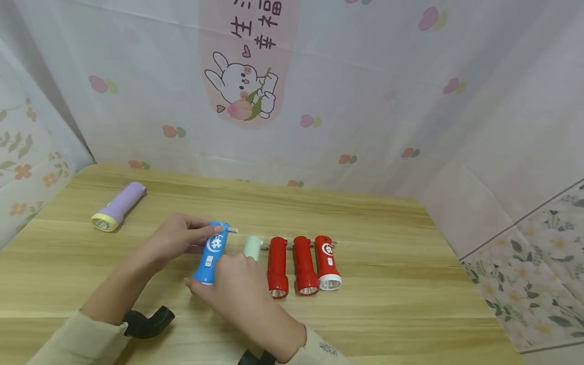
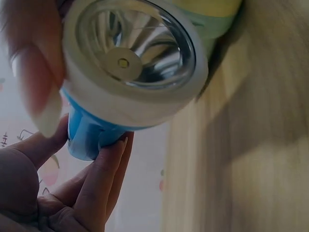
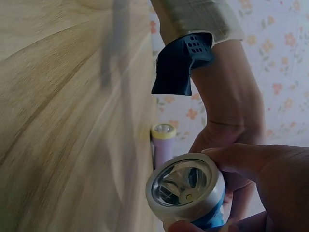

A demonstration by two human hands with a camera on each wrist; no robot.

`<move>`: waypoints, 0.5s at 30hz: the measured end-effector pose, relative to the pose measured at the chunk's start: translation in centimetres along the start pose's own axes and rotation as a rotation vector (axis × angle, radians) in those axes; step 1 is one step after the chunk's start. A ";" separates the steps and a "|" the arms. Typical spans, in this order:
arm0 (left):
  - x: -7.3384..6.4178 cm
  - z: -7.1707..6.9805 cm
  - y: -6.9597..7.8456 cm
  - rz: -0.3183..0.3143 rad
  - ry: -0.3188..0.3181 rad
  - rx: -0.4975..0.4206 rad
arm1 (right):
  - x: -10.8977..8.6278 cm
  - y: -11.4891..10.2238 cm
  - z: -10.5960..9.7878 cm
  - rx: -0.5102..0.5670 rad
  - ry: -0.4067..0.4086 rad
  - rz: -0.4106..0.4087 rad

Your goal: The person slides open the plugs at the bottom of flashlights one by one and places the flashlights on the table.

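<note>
A blue flashlight [image 1: 212, 252] with a white flower print, a white switch and small metal prongs sticking out near its tail is held above the table by both hands. My left hand [image 1: 175, 238] pinches its tail end between thumb and fingers. At the lamp end, my right hand [image 1: 242, 284] grips it by the rim. The left wrist view shows the white rim and the shiny reflector [image 2: 159, 63] facing the camera. Just beyond the right hand lies a mint-green flashlight [image 1: 253, 247], its lower part hidden by that hand.
To the right, two red flashlights [image 1: 277, 261] lie beside a red one with a white rim [image 1: 326, 258], all side by side. A purple flashlight [image 1: 125, 200] with a yellow rim lies at the table's back left. Patterned curtains [image 1: 365, 91] hang behind the wooden table [image 1: 388, 314].
</note>
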State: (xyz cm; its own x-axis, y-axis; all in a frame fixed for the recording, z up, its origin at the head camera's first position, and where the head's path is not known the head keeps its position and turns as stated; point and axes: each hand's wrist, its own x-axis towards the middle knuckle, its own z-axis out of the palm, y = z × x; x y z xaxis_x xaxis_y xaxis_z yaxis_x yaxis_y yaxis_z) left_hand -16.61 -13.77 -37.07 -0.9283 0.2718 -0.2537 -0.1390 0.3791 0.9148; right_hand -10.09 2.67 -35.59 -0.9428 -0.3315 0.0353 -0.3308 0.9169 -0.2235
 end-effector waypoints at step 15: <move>0.7 1.2 -0.6 -0.054 -0.005 -0.038 | 0.5 -0.1 1.2 -0.159 -0.063 0.052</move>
State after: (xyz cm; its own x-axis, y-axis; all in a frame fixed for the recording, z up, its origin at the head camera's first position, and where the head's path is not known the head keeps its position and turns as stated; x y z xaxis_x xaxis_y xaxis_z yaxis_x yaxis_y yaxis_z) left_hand -16.77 -12.78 -38.17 -0.9175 0.2559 -0.3044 -0.2021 0.3591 0.9111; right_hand -10.47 2.18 -36.73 -0.9559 -0.2917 -0.0346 -0.2890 0.9550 -0.0668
